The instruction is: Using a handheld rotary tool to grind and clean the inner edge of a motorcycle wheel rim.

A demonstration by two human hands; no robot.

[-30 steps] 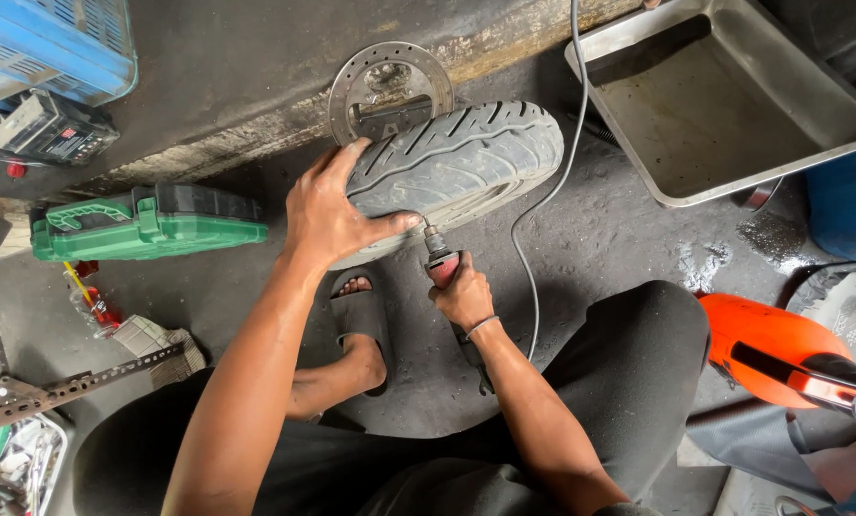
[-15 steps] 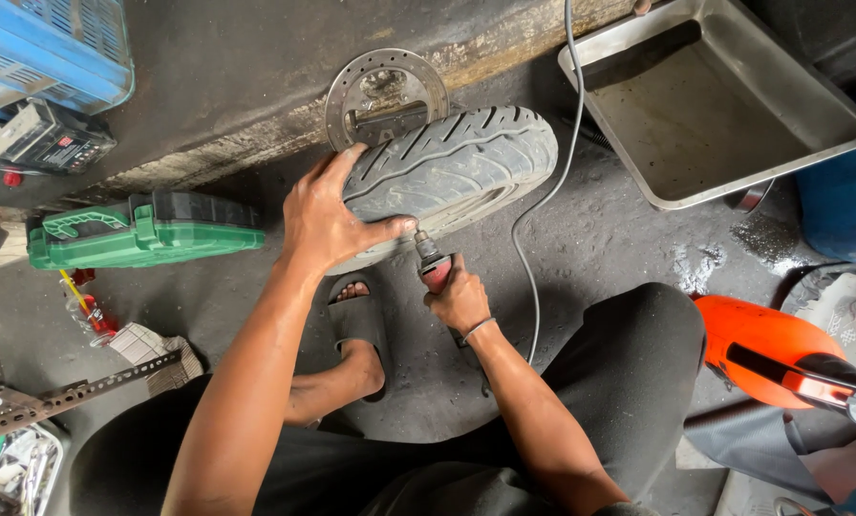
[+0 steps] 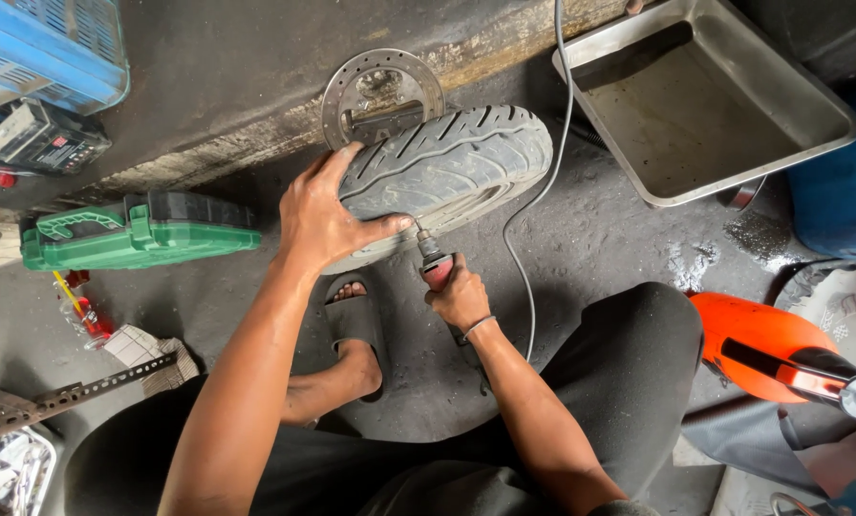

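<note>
The likeliest trouble, as I judge it, is a slip: the narrow tip of the red-handled tool (image 3: 435, 260) meets the sidewall of the tyre (image 3: 447, 172) at a slant, right beside the thumb of the left hand (image 3: 328, 215), so if the point skids off the rubber it could jab that thumb or gouge the wall. The tyre stands on edge on the floor (image 3: 619, 258) and is steadied only by that left hand, fingers spread flat over the tread; a hard push could roll or tip it towards the sandalled foot (image 3: 356, 320) just below. The thin grey cord (image 3: 528, 239) trails close by the right hand (image 3: 460, 298), which is closed in a fist round the tool's handle, and could snag. The tyre itself is dark grey, dusty, with curved tread grooves, mounted on a wheel whose drilled metal brake disc (image 3: 382, 96) shows behind it, near the kerb-like ledge (image 3: 256, 134) along the floor's far edge.
</note>
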